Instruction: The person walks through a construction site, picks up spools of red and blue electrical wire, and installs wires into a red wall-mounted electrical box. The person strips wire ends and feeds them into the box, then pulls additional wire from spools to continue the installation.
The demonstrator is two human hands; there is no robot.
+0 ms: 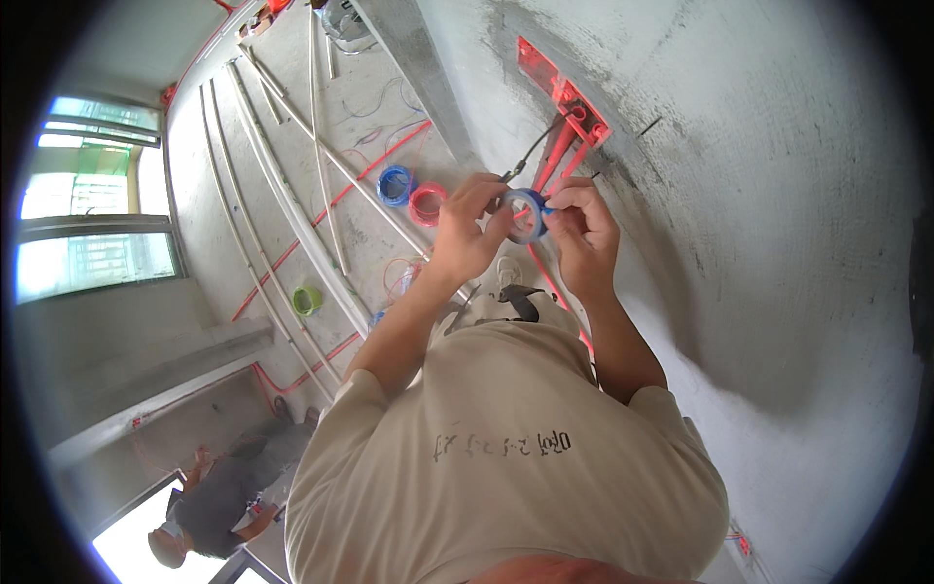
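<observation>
A roll of blue tape (522, 220) is held in front of my body between both hands. My left hand (467, 226) grips it from the left with curled fingers, and my right hand (584, 237) pinches its right side at the blue edge. A dark cable (530, 154) with a connector hangs from an orange-red wall box (564, 97) and reaches my left fingertips; whether they hold it too, I cannot tell. Red conduits (550, 159) run down from the box behind the tape.
Long white pipes (257, 127), red conduit lines (357, 181), blue (395, 186), pink (427, 205) and green (307, 301) wire coils lie on the floor (360, 243). A rough wall (778, 195) stands close on my right. A co-worker (209, 506) is at the lower left.
</observation>
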